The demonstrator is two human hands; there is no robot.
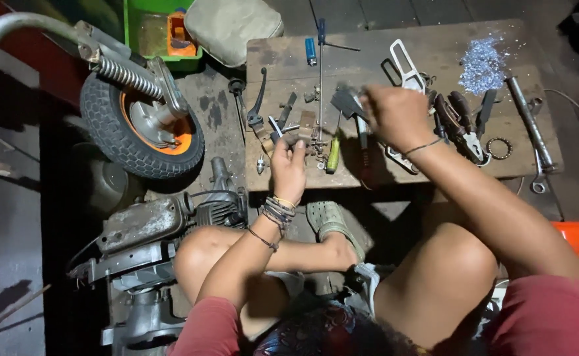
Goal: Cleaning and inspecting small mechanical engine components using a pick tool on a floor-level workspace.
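A brown wooden board (434, 59) is lying under grey metal tools, a blue lighter (310, 51), a yellow-green screwdriver handle (333, 155) and a glittering pale blue pile of shavings (482, 64). A black tyre (114, 125) is showing an orange rim (182, 142). A green crate (145, 29) is holding an orange box (178, 33). The person is wearing dark red sleeves (540, 316) and multicoloured bracelets (277, 211).

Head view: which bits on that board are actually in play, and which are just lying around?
In hand:
- left hand pinching a small metal part
- right hand over the dark tool on the wooden board

Lying about:
- pliers
- blue lighter
- bearing ring
- brake lever
- wheel
- engine
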